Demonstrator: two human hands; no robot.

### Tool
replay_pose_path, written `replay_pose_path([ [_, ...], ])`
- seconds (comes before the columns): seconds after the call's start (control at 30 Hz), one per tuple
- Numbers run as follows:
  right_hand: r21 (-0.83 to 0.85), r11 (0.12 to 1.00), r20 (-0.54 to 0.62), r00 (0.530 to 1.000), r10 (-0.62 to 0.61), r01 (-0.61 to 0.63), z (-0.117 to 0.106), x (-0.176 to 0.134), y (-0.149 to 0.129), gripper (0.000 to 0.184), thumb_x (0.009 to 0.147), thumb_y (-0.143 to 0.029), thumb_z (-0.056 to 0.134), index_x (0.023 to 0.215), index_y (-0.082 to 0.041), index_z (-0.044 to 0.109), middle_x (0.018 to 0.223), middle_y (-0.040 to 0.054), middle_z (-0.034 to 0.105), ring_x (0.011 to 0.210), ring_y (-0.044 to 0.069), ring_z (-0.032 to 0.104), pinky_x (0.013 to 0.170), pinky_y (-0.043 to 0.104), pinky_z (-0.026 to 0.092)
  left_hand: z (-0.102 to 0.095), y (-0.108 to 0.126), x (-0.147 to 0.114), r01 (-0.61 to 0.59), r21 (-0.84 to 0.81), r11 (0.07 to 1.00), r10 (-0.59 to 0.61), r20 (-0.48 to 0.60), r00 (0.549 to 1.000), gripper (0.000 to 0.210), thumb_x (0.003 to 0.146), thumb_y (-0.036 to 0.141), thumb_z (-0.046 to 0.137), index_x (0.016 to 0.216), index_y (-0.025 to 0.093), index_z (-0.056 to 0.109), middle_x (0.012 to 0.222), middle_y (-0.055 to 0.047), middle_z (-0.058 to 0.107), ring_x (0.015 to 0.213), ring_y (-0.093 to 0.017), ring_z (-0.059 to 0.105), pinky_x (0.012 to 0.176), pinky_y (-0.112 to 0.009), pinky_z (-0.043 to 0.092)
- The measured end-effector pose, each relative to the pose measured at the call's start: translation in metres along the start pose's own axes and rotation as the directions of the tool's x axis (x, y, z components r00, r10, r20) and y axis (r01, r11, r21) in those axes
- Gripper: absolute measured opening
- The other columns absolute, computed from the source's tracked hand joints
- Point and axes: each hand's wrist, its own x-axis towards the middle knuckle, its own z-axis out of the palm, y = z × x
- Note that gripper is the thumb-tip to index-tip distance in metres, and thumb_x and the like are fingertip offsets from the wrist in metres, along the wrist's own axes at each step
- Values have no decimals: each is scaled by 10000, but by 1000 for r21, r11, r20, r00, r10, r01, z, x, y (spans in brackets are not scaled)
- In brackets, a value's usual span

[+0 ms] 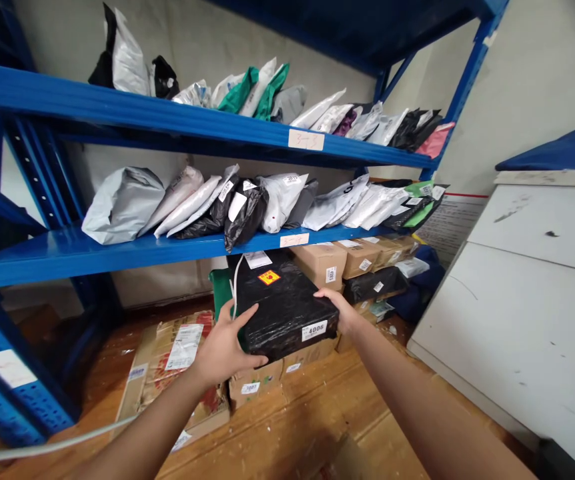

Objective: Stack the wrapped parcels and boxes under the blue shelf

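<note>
A large flat parcel (287, 303) wrapped in black plastic lies on top of cardboard boxes (262, 380) under the lowest blue shelf. Its front face carries a white label reading 4006, and a yellow and red sticker is on its top. My left hand (227, 343) grips the parcel's near left corner, fingers spread over its side and top. On the right, my right hand (340, 308) holds the parcel's right edge, thumb on top; its other fingers are hidden. A white cable (236, 287) runs over the parcel's left side.
Above the parcel is the lower blue shelf (117, 252), lined with mailer bags (282, 200); another shelf (167, 117) holds more. A flat cardboard box (167, 373) leans at left. Labelled cartons (320, 263) stand behind at right. A white cabinet (532, 300) bounds the right side.
</note>
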Motion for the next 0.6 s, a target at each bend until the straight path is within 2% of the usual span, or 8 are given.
replay_pose_path([
  [0.1,-32,999,-46,998,38,-40,-2,-7,2,228,684,-398,553,740,-183,610,716,72,688,753,249,646,647,360,509,1,1,19,1,-29,1000,-2,-12,1000,955,506,416,825,1367,314,425,1468,-115,141,1363,-358,272,1110,-451,288],
  [0.23,-100,995,-211,977,-28,6,4,-1,8,283,712,-433,574,912,-232,565,989,60,674,999,248,595,711,354,504,-4,3,46,10,35,999,-10,4,1000,972,511,410,827,1381,291,409,1423,-138,235,1369,-341,267,1112,-425,286],
  [0.37,-159,986,-285,955,-87,42,15,15,10,384,749,-455,518,1059,-229,537,1008,75,665,954,252,621,726,390,522,-8,6,60,17,120,993,-22,36,999,993,513,446,818,1393,293,384,1420,-150,264,1375,-339,254,1091,-424,310],
  [0.43,-214,975,-324,937,-132,64,18,22,11,464,773,-482,485,1151,-214,506,1022,92,662,947,261,629,774,413,519,-9,7,62,42,178,983,-47,21,999,982,518,472,809,1389,319,381,1430,-155,253,1377,-367,237,1076,-472,311],
  [0.5,-297,952,-377,906,-192,78,20,27,10,548,791,-507,465,1224,-171,462,1115,137,626,1060,287,587,900,432,470,-10,8,63,79,244,967,-79,-9,997,954,519,512,796,1371,362,395,1468,-151,179,1369,-416,219,1067,-562,265],
  [0.6,-424,904,-421,872,-250,55,20,33,5,644,787,-537,491,1258,-101,439,1242,208,542,1235,332,450,1068,456,304,-11,10,67,106,315,943,-97,-46,994,908,519,572,773,1341,410,422,1502,-117,87,1343,-452,237,1046,-652,199],
])
